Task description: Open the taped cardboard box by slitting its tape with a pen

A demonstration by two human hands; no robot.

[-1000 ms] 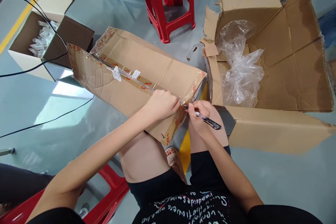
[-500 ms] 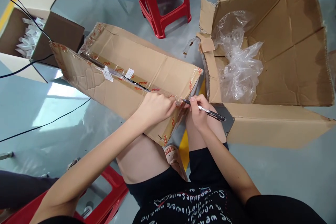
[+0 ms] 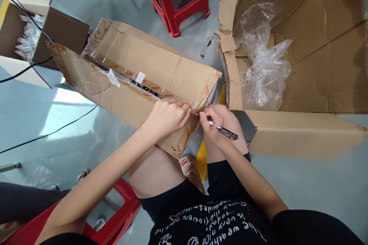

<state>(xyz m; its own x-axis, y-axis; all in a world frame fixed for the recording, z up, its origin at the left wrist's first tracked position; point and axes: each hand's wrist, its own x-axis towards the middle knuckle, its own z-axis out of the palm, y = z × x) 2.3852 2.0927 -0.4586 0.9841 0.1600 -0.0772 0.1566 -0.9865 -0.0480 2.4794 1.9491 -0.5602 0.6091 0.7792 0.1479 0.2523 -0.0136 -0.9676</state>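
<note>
The one camera sits on your head. It looks forward and down over your black shirt [image 3: 207,218] and legs [image 3: 156,170]. Your left hand [image 3: 169,116] and right hand [image 3: 212,123] are quite near it, close to the middle. The red stool [image 3: 190,15] is farther off, at the top edge.

Your right hand [image 3: 212,123] brings the pen [image 3: 225,132] closer to your left hand [image 3: 170,116] than half a second ago, as the gap in the carton [image 3: 155,55] widens, baring more black.

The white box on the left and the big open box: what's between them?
The head view shows the taped cardboard box lying between them, with the left hand on it.
</note>
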